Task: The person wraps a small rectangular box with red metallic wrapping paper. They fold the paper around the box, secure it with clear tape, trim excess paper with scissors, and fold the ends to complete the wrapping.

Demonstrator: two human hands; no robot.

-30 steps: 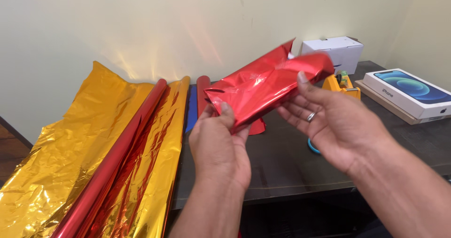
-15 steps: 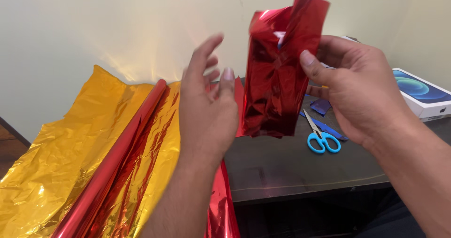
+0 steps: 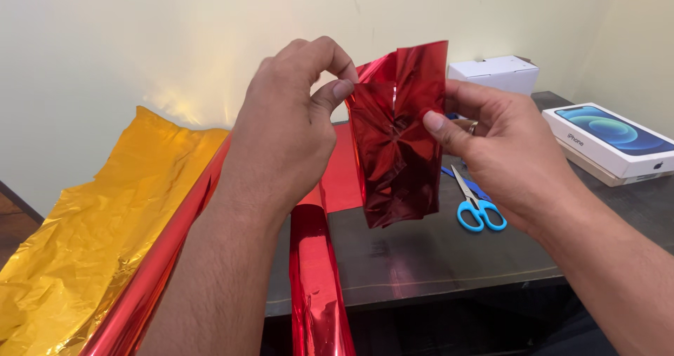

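Hands raised over the dark table [image 3: 421, 258]: my left hand [image 3: 291, 128] pinches the upper left corner of a cut piece of red foil [image 3: 397, 135], my right hand [image 3: 502, 156] grips its right edge. I judge the cutting done, with blue-handled scissors [image 3: 481, 208] set down beside it; the creased sheet is not yet wrapped around anything.
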